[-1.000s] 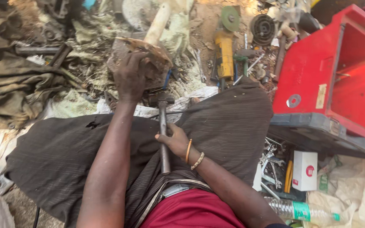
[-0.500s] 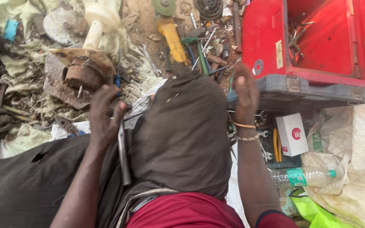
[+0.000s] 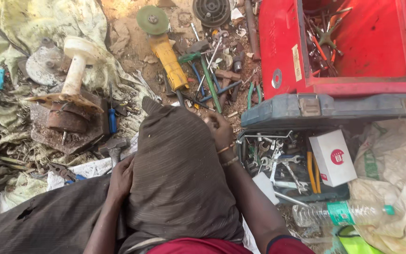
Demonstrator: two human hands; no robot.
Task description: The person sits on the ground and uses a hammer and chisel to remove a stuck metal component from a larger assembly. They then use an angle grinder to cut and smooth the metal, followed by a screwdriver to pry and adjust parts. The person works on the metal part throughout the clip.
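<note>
Left hand [image 3: 121,178] rests against the left side of the raised, brown-trousered knee [image 3: 177,164], fingers curled around the handle of a hammer [image 3: 114,149] whose head lies on the ground just beyond. Right hand [image 3: 220,129] sits at the knee's right side, fingers bent; whether they grip anything cannot be told. Just beside it lies an open grey tool case [image 3: 287,162] of spanners. A yellow angle grinder [image 3: 165,47] lies farther out on the ground.
</note>
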